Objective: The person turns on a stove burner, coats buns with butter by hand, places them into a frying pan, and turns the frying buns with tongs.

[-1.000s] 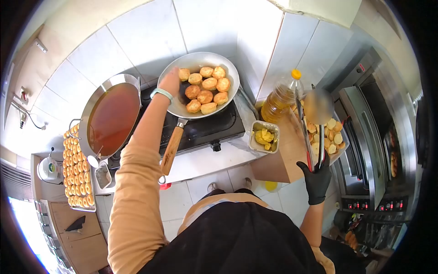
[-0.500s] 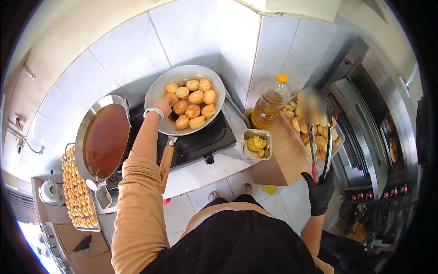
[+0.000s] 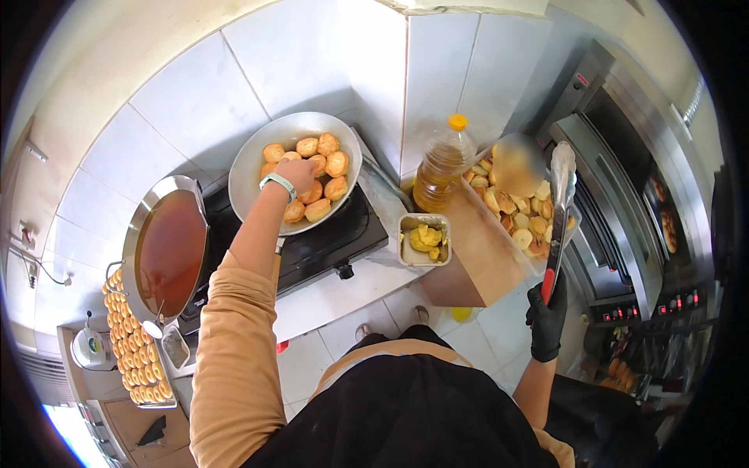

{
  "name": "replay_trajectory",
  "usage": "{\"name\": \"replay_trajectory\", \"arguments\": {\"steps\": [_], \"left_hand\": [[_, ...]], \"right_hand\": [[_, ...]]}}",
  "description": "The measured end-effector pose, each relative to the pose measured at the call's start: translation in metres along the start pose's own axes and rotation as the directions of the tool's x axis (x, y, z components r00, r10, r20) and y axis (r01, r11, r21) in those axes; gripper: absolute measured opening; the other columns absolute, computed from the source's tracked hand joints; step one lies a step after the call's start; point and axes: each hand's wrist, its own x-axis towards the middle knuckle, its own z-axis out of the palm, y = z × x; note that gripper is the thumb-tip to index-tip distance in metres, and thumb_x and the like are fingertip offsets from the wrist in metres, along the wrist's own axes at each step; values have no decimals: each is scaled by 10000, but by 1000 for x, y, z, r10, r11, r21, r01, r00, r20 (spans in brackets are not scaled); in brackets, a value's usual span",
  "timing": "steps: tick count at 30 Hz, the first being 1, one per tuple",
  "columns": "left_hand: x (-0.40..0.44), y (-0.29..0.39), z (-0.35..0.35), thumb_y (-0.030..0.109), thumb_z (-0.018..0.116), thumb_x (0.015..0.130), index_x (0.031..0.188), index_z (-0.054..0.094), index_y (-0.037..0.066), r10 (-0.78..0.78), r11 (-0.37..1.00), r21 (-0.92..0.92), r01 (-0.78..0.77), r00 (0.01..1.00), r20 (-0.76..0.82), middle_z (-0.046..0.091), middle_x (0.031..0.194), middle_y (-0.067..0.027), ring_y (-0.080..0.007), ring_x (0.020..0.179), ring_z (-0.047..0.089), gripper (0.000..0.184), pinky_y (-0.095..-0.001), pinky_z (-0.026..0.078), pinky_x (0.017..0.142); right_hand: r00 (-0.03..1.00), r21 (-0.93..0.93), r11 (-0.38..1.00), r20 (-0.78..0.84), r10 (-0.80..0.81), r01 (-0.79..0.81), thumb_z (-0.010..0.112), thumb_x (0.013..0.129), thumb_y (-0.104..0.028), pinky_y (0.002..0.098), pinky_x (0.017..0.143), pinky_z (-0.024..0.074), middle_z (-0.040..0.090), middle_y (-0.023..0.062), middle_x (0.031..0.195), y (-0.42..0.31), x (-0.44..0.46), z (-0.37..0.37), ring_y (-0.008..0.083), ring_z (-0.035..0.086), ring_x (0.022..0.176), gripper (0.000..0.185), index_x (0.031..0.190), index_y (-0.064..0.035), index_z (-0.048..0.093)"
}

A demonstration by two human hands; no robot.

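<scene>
My bare left hand (image 3: 296,173), with a pale band at the wrist, reaches into a light grey frying pan (image 3: 246,181). Its bent fingers are closed at a golden-brown round pastry (image 3: 317,164) among several others; their tips are partly hidden. The pan rests on a black gas stove (image 3: 353,234). In a black glove, my right hand (image 3: 548,318) grips metal tongs (image 3: 559,222) by their red-trimmed handles. The tongs point upward, their arms close together, beside a clear tub (image 3: 538,261) of cut, browned pastry pieces (image 3: 521,222).
A wide pan of reddish-brown liquid (image 3: 173,249) stands left of the stove, beyond it a tray of small pastries (image 3: 136,351). An oil bottle (image 3: 443,175) and a metal tin of yellow fat (image 3: 425,240) are right of the stove. A steel oven (image 3: 624,195) flanks the tub.
My left hand has shifted from the pan's left side toward the middle pastries. The tongs, spread apart before, now show their arms close together and have swung to the right. The view has shifted slightly.
</scene>
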Motion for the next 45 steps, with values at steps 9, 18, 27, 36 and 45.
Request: {"name": "replay_trajectory", "arguments": {"steps": [9,18,27,36,45], "left_hand": [[-10,39,-32,248,529,814,1029,576,10,69,996,-39,-78,978,-199,580,1062,-193,-349,991,534,324,-424,414,850],[-45,289,-95,287,677,770,641,613,-1,439,654,-554,-515,855,-277,524,494,-40,-85,433,438,322,-249,347,420],[105,500,93,48,569,753,922,635,18,812,455,-358,-815,545,-209,621,874,-196,-334,825,594,184,-380,474,749],[107,487,83,62,602,779,920,636,4,612,402,-721,-564,752,-247,644,770,-122,-200,735,616,156,-305,479,671],[-45,254,38,73,422,902,1214,393,-54,53,-683,-729,32,999,-5,472,1230,-162,-283,1159,450,338,-482,341,1001]], "right_hand": [[992,479,874,124,27,-84,577,798,-475,196,357,303,469,-3,758,27,1,-72,40,397,422,687,1312,-94,328],[996,480,874,16,-93,74,573,790,-291,238,512,432,498,71,946,29,-1,-123,132,540,604,607,1292,-50,331],[974,347,931,-148,173,-113,597,719,-44,215,536,442,503,52,915,48,-4,-157,88,497,604,593,1260,-61,355],[961,261,947,-150,231,-187,693,676,-81,192,562,423,474,30,940,65,7,-173,67,464,693,675,1263,-49,361],[937,-193,980,333,103,-40,768,632,-176,223,601,429,507,35,849,38,63,-88,99,490,710,710,1237,-29,425]]}}
